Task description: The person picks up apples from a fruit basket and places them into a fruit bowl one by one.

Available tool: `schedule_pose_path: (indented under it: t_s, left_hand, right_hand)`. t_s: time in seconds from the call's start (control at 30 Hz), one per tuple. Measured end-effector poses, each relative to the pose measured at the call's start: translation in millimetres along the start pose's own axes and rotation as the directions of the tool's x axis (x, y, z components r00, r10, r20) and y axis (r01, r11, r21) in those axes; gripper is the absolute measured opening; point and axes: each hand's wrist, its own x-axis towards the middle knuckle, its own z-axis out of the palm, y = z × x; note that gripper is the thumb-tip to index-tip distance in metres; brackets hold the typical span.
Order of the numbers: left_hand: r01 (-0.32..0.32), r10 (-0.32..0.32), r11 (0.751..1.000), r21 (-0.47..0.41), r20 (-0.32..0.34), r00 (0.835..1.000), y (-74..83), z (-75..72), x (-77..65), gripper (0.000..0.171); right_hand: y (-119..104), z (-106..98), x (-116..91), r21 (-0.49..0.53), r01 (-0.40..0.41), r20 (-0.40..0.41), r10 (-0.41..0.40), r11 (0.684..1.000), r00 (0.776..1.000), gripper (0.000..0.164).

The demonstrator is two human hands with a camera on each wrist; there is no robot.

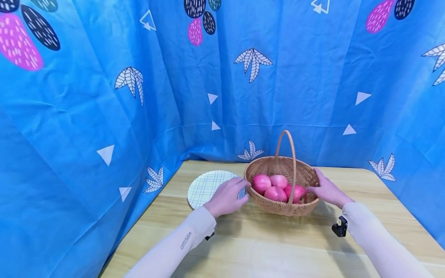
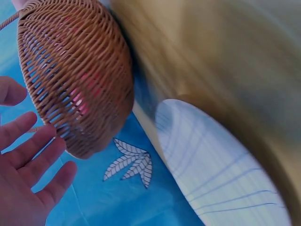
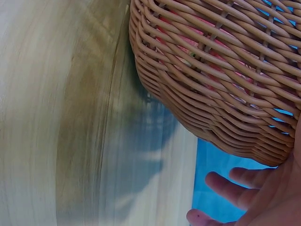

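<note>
A brown wicker basket (image 1: 278, 206) with a tall arched handle stands on the wooden table, holding several round pink-red fruits (image 1: 276, 193). My right hand (image 1: 330, 190) is at its right rim, thumb over the inner side and the other fingers outside. In the right wrist view, spread fingers (image 3: 230, 188) show beside the woven wall. My left hand (image 1: 227, 196) hovers at the left rim, partly over a round white plate (image 1: 205, 187) with blue grid lines. The left wrist view shows the left fingers (image 2: 40, 155) loosely spread by the weave, holding nothing.
Blue patterned curtain (image 1: 208, 96) hangs along the back and both sides of the light wooden table (image 1: 264, 247). The plate lies left of the basket, near the table's back left corner.
</note>
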Motion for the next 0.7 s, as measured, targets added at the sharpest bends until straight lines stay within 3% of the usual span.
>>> schedule_pose_path:
  t_s: [0.27,0.57,0.7]
  left_hand:
    - [0.030,-0.031,0.999,-0.010,-0.054,0.998,9.9,-6.8,31.3,0.029]
    - [0.061,-0.062,0.998,0.034,0.034,0.998,7.6,-13.5,55.4,0.038]
    - [0.084,-0.084,0.996,0.005,0.065,0.994,6.3,-14.5,65.5,0.043]
  right_hand:
    - [0,0,1,0.024,-0.004,0.008,0.004,1.000,1.000,0.086]
    - [4,1,3,0.028,-0.004,0.002,0.003,1.000,1.000,0.088]
    - [2,0,2,0.021,0.008,-0.004,-0.008,1.000,1.000,0.088]
